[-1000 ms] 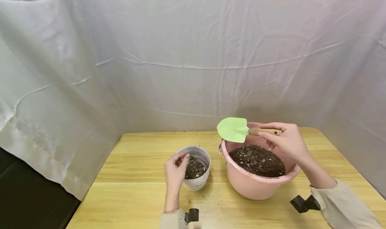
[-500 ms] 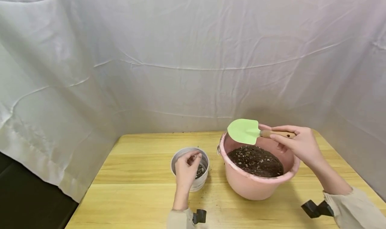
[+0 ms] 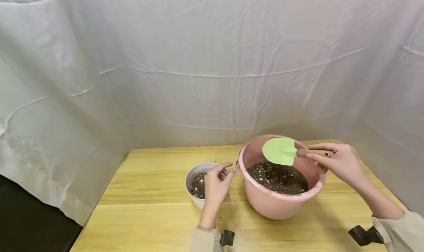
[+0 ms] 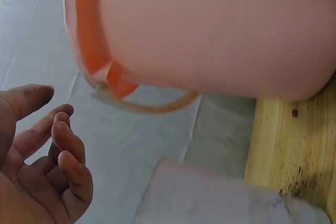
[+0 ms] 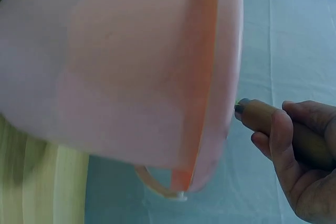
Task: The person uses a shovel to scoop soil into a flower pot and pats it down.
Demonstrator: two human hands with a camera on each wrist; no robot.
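A pink bucket (image 3: 281, 207) full of dark soil (image 3: 278, 176) stands on the wooden table (image 3: 149, 215). My right hand (image 3: 341, 163) grips the wooden handle (image 3: 314, 153) of a small trowel. Its green blade (image 3: 279, 151) hangs empty just above the soil near the bucket's far rim. To the bucket's left stands a small white pot (image 3: 195, 172) partly filled with soil. My left hand (image 3: 216, 184) hovers over the pot's right side, fingers loosely curled and holding nothing. In the wrist views, the left hand (image 4: 37, 166) is empty beside the bucket (image 4: 210, 30), and the right hand (image 5: 310, 166) grips the handle (image 5: 262, 116).
A white cloth (image 3: 212, 60) hangs close behind and around the table. Soil crumbs lie on the table in front of the pot. The table's left edge drops to a dark floor (image 3: 29, 222). The bucket's thin carrying handle (image 4: 147, 106) hangs at its side.
My left hand has moved from the pot's left rim across to its right side, toward the bucket. The trowel has shifted right and lower, over the bucket's soil.
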